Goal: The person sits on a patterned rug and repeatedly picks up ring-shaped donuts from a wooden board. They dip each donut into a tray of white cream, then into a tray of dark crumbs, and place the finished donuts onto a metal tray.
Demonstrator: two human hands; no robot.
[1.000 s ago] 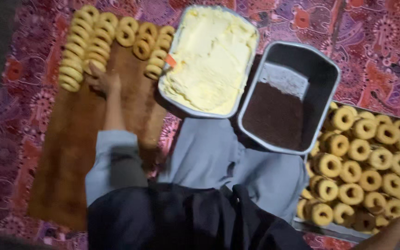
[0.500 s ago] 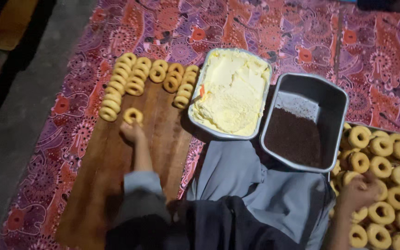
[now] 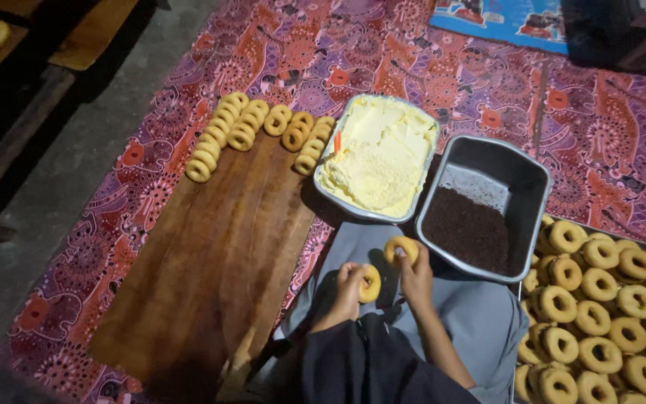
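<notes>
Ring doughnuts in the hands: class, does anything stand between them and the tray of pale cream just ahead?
Nothing visible does. The left hand holds one ring doughnut and the right hand another over the lap. The tray of pale cream lies straight ahead, its near rim unobstructed. The tray of dark sprinkles sits to the right, off that path.

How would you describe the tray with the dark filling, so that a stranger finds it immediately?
Start at the long wooden board on the patterned cloth. To its right stand two metal trays side by side. The tray with the dark filling is the farther right one, half full of dark brown grains, while its neighbour holds pale yellow cream.
</notes>
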